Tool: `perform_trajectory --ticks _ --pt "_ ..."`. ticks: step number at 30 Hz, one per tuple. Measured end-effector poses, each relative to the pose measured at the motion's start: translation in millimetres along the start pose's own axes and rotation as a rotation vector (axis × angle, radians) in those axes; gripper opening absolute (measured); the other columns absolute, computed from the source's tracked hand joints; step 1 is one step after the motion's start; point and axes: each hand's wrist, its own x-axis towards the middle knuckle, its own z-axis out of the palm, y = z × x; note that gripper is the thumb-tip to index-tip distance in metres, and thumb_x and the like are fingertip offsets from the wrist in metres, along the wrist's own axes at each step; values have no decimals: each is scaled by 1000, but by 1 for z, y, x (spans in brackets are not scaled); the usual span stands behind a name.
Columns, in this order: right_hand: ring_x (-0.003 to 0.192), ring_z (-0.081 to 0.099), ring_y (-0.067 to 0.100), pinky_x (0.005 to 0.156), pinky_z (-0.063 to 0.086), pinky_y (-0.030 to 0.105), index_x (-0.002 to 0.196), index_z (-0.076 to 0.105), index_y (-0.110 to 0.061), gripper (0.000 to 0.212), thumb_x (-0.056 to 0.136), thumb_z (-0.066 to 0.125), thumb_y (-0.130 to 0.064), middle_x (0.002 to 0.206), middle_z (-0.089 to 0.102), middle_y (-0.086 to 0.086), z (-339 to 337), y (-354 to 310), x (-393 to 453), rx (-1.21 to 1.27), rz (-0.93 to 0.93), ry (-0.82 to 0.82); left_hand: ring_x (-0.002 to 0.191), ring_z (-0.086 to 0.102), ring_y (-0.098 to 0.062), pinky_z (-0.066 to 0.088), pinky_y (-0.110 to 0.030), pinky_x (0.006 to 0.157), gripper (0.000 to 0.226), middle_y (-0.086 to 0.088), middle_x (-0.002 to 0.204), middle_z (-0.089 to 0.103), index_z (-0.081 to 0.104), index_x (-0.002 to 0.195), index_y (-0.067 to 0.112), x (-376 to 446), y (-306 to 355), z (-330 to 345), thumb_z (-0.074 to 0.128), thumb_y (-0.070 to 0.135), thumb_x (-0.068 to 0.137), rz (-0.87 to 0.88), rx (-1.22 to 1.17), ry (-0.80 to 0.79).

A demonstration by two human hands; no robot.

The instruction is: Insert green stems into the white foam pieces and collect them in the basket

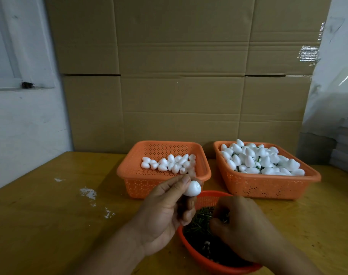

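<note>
On the far left of the wooden table [50, 195] lie a few white foam crumbs [87, 192], well clear of the work. Next comes the left basket [129, 171], orange and perforated, holding a thin layer of plain foam pieces [169, 163] with no green showing on them. Just in front of it the left hand [165, 213] is raised, its thumb and fingertips pinching one white foam piece [192, 188] up in the air above the near rim of the round red bowl [208, 197]; a second bit of white seems to sit lower in the curled fingers, though that is hard to make out. The bowl holds a heap of short green stems [198, 221], and the right hand [240, 225] reaches down into it with fingers curled; whether it already has a stem pinched cannot be told, since the fingertips are hidden among the stems. Farthest right, the right basket [268, 185] is heaped with finished pieces [258, 159], green showing between them. The step in hand looks like picking a single stem. The next move calls for bringing its end to the held foam piece, pushing it in straight, then dropping the result into the right basket.
</note>
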Motion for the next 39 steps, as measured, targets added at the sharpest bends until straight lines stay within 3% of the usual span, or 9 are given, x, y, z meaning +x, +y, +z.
perform_trajectory --ticks 4,8,15,18,23,27,33,39 --pt "56 63 7 50 53 29 65 65 -22 13 69 76 -26 67 70 -3 -2 -1 0 277 41 105 56 48 -12 37 -22 52 25 -4 70 52 75 92 19 0 0 0 63 40 88 -1 6 -1" --pt "38 56 7 38 42 23 71 61 -26 20 71 76 -13 57 69 2 0 -1 0 472 15 71 57 48 -12 37 -22 52 28 -4 70 52 75 97 17 0 -1 -1 64 41 87 -8 -7 2" --pt "51 59 1 49 43 13 78 71 -34 19 81 80 -18 67 71 -4 -3 -2 -1 619 -138 125 54 46 -12 35 -22 51 36 -4 68 51 73 106 11 0 -1 -2 63 41 88 -26 -33 6" --pt "47 57 2 45 43 14 77 76 -30 3 75 77 -30 65 71 1 -9 -8 -3 824 -164 148 53 44 -11 33 -23 51 42 -3 66 51 70 110 7 0 -1 -2 63 43 88 -40 -42 11" --pt "46 57 20 41 46 24 84 80 -19 15 72 74 -26 64 69 17 -13 -13 -7 1048 -173 123 51 42 -12 32 -23 49 30 -4 64 48 64 93 11 0 0 0 60 42 92 -25 -32 30" --pt "50 62 17 45 50 24 88 81 -16 19 71 74 -19 65 70 14 -13 -15 -8 1071 -190 105 49 40 -12 29 -24 49 31 -3 61 46 63 84 13 -1 -1 0 57 41 95 -4 -4 46" --pt "51 62 18 47 50 25 87 80 -21 16 71 74 -23 66 70 14 -13 -16 -9 995 -191 107 45 35 -10 24 -25 46 33 -2 56 42 64 76 15 -1 -2 1 59 44 91 37 53 53" --pt "51 60 7 49 48 19 87 80 -27 15 73 74 -28 63 71 4 -11 -17 -11 914 -219 114 43 33 -10 23 -24 44 33 -1 54 41 66 74 17 -2 -4 1 61 47 88 62 93 64"
